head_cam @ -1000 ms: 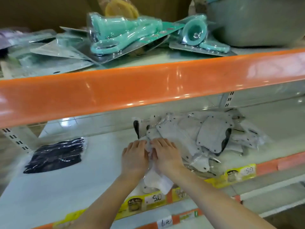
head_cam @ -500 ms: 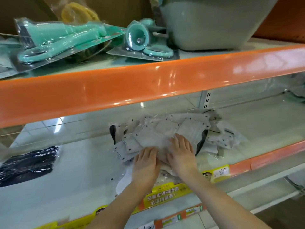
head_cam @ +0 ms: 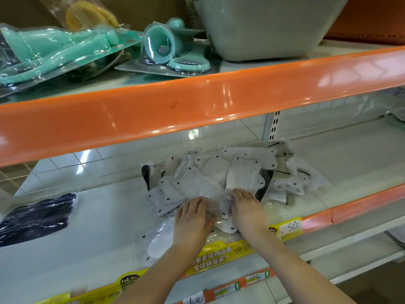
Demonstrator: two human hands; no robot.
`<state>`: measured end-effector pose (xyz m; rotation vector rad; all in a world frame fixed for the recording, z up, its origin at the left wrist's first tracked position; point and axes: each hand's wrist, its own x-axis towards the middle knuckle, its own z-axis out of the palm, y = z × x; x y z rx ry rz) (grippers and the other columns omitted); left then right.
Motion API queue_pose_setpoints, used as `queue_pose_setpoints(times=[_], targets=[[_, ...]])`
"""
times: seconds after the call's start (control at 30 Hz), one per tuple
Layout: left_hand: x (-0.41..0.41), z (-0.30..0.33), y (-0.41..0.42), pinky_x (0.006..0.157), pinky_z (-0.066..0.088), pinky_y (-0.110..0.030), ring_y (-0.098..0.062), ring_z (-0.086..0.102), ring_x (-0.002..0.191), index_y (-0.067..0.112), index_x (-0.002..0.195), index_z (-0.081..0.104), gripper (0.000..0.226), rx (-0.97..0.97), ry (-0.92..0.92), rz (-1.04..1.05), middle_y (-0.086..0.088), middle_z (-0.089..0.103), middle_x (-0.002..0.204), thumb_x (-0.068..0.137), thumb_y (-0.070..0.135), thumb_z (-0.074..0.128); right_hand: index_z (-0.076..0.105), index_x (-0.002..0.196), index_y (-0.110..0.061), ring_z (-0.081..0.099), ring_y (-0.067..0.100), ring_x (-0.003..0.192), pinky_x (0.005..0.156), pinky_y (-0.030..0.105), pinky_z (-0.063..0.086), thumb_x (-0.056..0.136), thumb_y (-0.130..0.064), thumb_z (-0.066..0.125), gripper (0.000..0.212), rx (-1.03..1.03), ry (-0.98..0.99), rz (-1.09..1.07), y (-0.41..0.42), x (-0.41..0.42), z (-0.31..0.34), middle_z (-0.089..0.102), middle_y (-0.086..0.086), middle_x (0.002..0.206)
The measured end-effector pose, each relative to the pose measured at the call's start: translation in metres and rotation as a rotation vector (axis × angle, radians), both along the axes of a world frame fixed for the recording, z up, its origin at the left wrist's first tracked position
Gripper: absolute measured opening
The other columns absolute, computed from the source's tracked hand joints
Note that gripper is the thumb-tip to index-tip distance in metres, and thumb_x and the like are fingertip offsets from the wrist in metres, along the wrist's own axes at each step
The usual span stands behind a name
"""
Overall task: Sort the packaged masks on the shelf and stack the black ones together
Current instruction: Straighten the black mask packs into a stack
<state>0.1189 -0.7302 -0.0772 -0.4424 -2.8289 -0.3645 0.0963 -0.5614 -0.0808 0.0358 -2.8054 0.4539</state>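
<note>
A loose heap of clear-wrapped grey and white masks (head_cam: 221, 174) lies in the middle of the white shelf (head_cam: 105, 218). Black mask edges show inside the heap at its left (head_cam: 145, 175) and right (head_cam: 266, 183). My left hand (head_cam: 192, 218) lies flat on the front of the heap, fingers spread over a wrapped mask. My right hand (head_cam: 247, 205) presses on the packets beside it, fingertips curled into the wrapping. A stack of black packaged masks (head_cam: 37, 216) lies apart at the far left. One white mask (head_cam: 157, 244) sits at the shelf's front edge.
An orange shelf beam (head_cam: 197, 102) hangs low over the working space. Above it lie teal packaged items (head_cam: 54, 49) and a grey tub (head_cam: 263, 25). Yellow price labels (head_cam: 289, 228) run along the front edge. An upright post (head_cam: 274, 126) stands behind the heap.
Both hands have moved from the heap's left front onto its middle, spreading over the packets. The view swung right, so the black stack now sits further left.
</note>
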Motion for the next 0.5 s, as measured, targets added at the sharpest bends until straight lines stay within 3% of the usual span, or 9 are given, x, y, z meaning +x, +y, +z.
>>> queue_pose_setpoints(times=[0.1,0.17,0.23,0.3,0.33,0.43,0.5], targets=[[0.000,-0.001,-0.001,0.100,0.040,-0.035,-0.020,0.052,0.120,0.018,0.123,0.059,0.053,0.056,-0.039,-0.001,0.002,0.056,0.129,0.089,0.053,0.036,0.058,0.100,-0.007,0.060,0.035,0.081,0.060,0.033,0.038,0.096,-0.009,0.045,0.014,-0.328,-0.072,0.005,0.008,0.001,0.019,0.063,0.014,0.085],[0.000,0.000,-0.002,0.110,0.025,-0.031,-0.017,0.038,0.134,0.019,0.135,0.050,0.052,0.140,-0.098,0.002,0.002,0.044,0.143,0.096,0.050,0.037,0.054,0.088,-0.008,0.057,0.034,0.074,0.059,0.032,0.033,0.096,-0.005,0.044,0.013,-0.683,-0.079,-0.017,0.005,0.005,0.036,0.058,0.012,0.075],[0.002,0.008,-0.002,0.109,0.026,-0.026,-0.013,0.035,0.135,0.018,0.138,0.047,0.047,0.263,-0.118,0.019,0.002,0.039,0.147,0.098,0.043,0.039,0.059,0.088,-0.008,0.061,0.032,0.081,0.068,0.032,0.044,0.096,-0.001,0.045,0.017,-1.277,-0.138,-0.044,-0.001,0.004,0.047,0.065,0.011,0.082],[0.008,0.020,-0.001,0.103,0.032,-0.025,-0.014,0.040,0.130,0.016,0.133,0.051,0.047,0.378,-0.112,0.081,0.001,0.044,0.142,0.098,0.045,0.039,0.061,0.108,-0.002,0.065,0.033,0.093,0.074,0.041,0.055,0.095,0.001,0.045,0.021,-1.927,-0.345,-0.036,-0.008,0.006,0.053,0.068,0.020,0.102],[0.013,0.029,-0.001,0.102,0.035,-0.026,-0.015,0.043,0.127,0.015,0.131,0.053,0.053,0.449,-0.112,0.119,-0.001,0.049,0.138,0.096,0.051,0.038,0.057,0.118,0.001,0.064,0.035,0.101,0.078,0.046,0.057,0.094,0.001,0.046,0.027,-2.138,-0.452,-0.005,-0.011,0.007,0.052,0.065,0.024,0.113],[0.024,0.053,-0.002,0.080,0.043,-0.010,-0.007,0.058,0.099,0.014,0.126,0.051,0.068,0.873,-0.256,0.235,0.001,0.062,0.111,0.082,0.066,0.042,0.048,0.133,0.004,0.050,0.042,0.124,0.102,0.057,0.041,0.078,0.000,0.071,0.060,-2.359,-0.669,0.206,-0.024,0.018,0.049,0.048,0.028,0.136],[0.027,0.065,-0.010,0.073,0.049,-0.015,-0.011,0.066,0.087,0.010,0.118,0.053,0.064,1.254,-0.514,0.257,-0.003,0.067,0.099,0.076,0.058,0.050,0.056,0.125,0.006,0.052,0.042,0.121,0.103,0.054,0.041,0.056,0.000,0.087,0.075,-2.374,-0.702,0.331,-0.035,0.026,0.048,0.052,0.029,0.132]])
